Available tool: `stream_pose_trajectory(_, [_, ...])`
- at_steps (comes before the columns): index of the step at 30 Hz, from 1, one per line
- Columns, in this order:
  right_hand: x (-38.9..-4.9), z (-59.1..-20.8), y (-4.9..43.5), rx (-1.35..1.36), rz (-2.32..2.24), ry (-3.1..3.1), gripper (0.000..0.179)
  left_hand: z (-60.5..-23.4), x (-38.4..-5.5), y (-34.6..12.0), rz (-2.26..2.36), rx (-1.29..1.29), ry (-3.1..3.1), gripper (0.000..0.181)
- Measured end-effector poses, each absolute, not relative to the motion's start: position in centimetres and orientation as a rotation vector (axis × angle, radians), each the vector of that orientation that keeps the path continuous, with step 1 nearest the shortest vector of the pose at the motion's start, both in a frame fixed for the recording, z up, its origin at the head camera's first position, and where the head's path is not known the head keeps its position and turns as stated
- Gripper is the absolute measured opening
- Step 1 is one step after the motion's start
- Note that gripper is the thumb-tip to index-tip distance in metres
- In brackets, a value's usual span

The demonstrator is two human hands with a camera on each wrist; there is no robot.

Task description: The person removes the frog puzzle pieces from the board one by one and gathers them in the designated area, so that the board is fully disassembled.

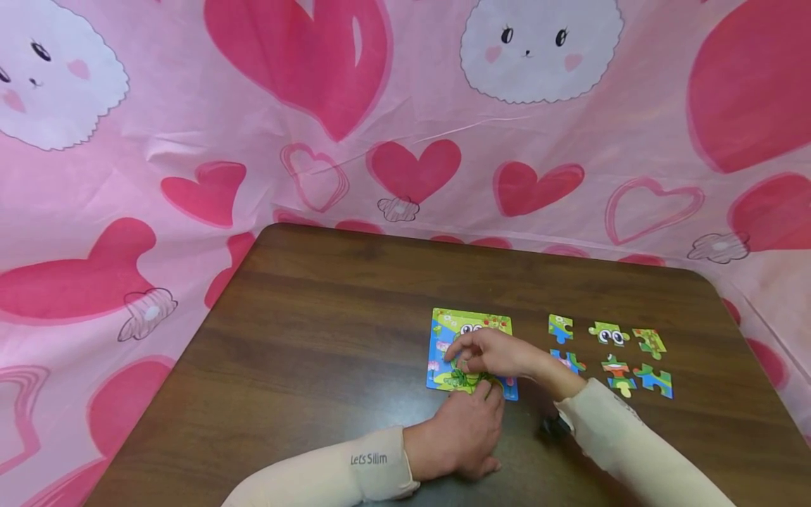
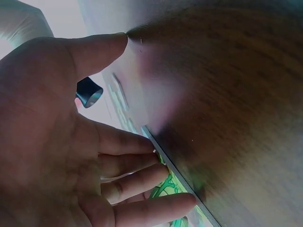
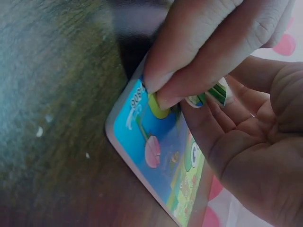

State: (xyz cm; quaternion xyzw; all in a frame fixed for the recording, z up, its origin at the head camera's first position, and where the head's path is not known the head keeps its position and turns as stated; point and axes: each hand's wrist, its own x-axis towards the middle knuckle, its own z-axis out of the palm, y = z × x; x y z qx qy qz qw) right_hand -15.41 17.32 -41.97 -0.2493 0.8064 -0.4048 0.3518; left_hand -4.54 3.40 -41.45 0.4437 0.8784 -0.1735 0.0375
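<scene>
A frog picture puzzle board (image 1: 437, 384) lies on the table in front of me. My left hand (image 1: 469, 429) reaches over the board's near edge; its straight fingertips touch the lower right part, and its thumb stands apart, off the board. Above the middle of the board is my right hand (image 1: 497, 352), fingers bent. In the right wrist view, a puzzle piece (image 3: 218, 92) with green stripes shows between the right thumb and fingers; the fingers partly hide it. The left fingertips press beside a yellow-green patch near the board's corner.
Several loose puzzle pieces lie in two rows to the right of the board, among them one with frog eyes (image 1: 610, 335) and one with a red mouth (image 1: 617, 370). A brown wooden table (image 1: 304, 331) carries everything. A pink heart-patterned cloth (image 1: 437, 120) hangs behind it.
</scene>
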Motion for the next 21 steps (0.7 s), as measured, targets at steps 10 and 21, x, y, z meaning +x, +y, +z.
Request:
stream_pose_trajectory(10, [-15.9, -41.7, 18.3, -0.627, -1.150, 2.130, 0.023, -41.5, -4.6, 3.5, -0.535, 1.358, 2.685, 0.081])
stream_pose_trajectory(21, [-16.2, -41.4, 20.9, -0.607, -1.234, 2.122, 0.029, -41.5, -4.8, 3.4, -0.499, 1.371, 2.657, 0.079])
